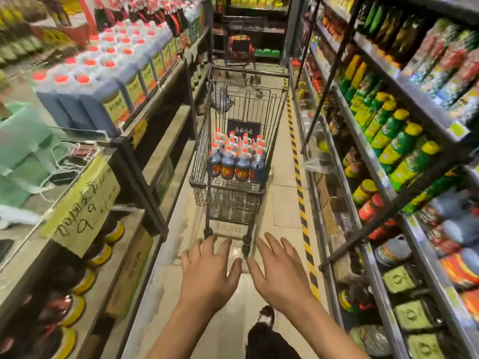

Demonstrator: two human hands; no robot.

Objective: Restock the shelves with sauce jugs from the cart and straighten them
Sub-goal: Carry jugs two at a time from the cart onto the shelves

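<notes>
Ahead of fingers, aisle: shelving runs along both sides, with the floor [282, 193] between.
Left shelf [155, 94]: up and left of the fingertips; rows of large red-capped jugs [108, 73] stand on it, blurred.
Right shelving [383, 177]: up and right of the fingertips; packed with green and yellow bottles.
Cart [233, 161]: straight ahead, apart from both hands; its near rim lies beyond the fingertips.
Sauce jugs [236, 159]: clustered upright in the cart basket, red caps up, well beyond reach as judged.
Left hand [210, 270]: fingers spread and straight, holding nothing.
Right hand [280, 270]: fingers spread and straight, holding nothing, just beside the left.
Step (judged): approach to the cart; no jug lifted yet.
Risk 1: cart rolls away if the rim is pushed rather than held.
Risk 2: tightly packed jugs may topple neighbours when one is pulled out.
Risk 3: narrow aisle; an elbow may strike shelf stock.
</notes>
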